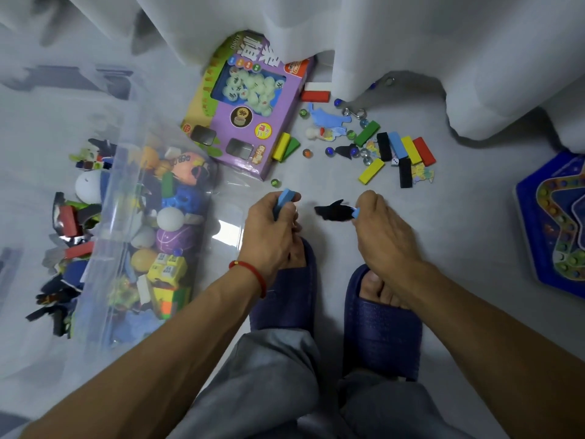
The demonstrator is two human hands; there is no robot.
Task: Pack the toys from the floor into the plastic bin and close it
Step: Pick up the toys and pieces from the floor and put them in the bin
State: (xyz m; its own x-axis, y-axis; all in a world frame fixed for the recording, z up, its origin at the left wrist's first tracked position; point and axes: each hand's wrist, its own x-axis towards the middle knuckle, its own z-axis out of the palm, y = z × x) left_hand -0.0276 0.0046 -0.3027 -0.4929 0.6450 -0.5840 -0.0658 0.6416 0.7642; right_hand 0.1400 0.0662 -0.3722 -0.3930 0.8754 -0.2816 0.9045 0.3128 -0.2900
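Head view: left hand (269, 226) grips a light-blue rectangular block (286, 198); right hand (380, 229) pinches a flat black foam cutout (332, 210). Clear plastic bin (126, 191), toy-filled, sits at 9 o'clock; glossy coloured blocks (399, 153) lie scattered at 1 o'clock.

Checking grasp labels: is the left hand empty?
No, the left hand grips a light blue block that sticks out above its curled fingers.

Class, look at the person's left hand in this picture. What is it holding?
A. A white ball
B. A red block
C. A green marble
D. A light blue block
D. The left hand has its fingers curled round a light blue block, whose end sticks out above the knuckles; the marbles and red blocks lie loose on the floor.
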